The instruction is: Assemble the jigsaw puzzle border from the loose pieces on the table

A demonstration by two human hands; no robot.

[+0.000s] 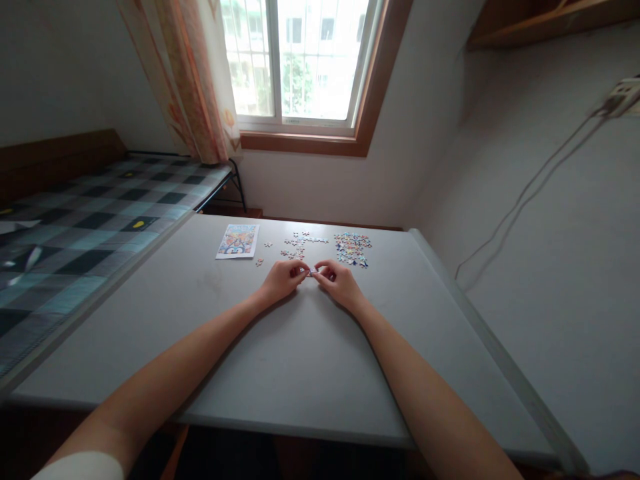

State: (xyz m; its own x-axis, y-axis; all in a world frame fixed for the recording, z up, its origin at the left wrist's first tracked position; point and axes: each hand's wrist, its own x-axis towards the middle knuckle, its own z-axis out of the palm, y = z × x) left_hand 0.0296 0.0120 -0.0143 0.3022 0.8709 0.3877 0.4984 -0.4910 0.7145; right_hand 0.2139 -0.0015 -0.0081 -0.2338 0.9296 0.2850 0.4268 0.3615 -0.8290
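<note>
Pinched a small puzzle piece [313,271] in the grip of left hand [286,279] and right hand [339,281], with fingertips closed on it from both sides, just below the frame's centre and over the bench [300,353]; could not tell whether lifted or touching; saw a short white-and-blue part between the fingertips, seemingly longer from left to right, but too covered to tell its heading; had a joined strip [317,240] at the frame's centre, with its long axis from left to right, and scattered pieces [299,255] just below its left part; had loose pieces [353,248] spread right of centre; had two lone pieces [269,244] left of centre, near a printed sheet [237,241]; faced a window [300,67] at the frame's top, with a curtain [193,80] to its left.
</note>
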